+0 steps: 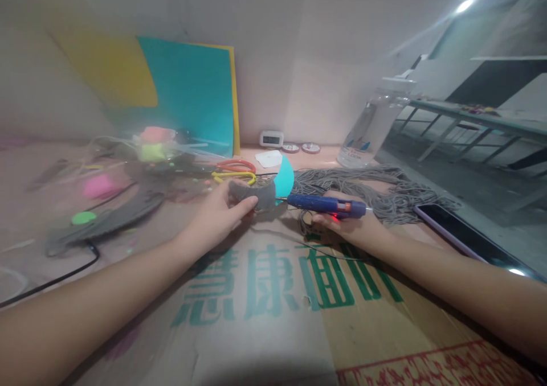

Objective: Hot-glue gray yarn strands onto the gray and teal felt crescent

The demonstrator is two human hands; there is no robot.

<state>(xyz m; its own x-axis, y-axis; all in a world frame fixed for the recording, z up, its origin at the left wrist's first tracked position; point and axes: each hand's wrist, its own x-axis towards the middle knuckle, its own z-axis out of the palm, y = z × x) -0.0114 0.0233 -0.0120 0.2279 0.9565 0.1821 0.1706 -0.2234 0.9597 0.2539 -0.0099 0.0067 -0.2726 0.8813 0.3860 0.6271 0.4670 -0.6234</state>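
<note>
My left hand (222,212) pinches a grey felt piece (260,193) with a teal half-disc (285,176) sticking up behind it. My right hand (348,226) grips a blue hot glue gun (327,205) lying sideways, its nozzle pointing left and nearly touching the felt; a red light glows under the gun. Both hands rest over a flattened cardboard sheet (273,300) printed with green characters.
Grey yarn strands (363,184) lie behind my right hand. A phone (465,235) lies at right, a clear bottle (370,127) behind. Scissors with red and yellow handles (235,171), colourful foam bits (151,147), teal and yellow sheets (188,93) and a black cable (55,278) are at left.
</note>
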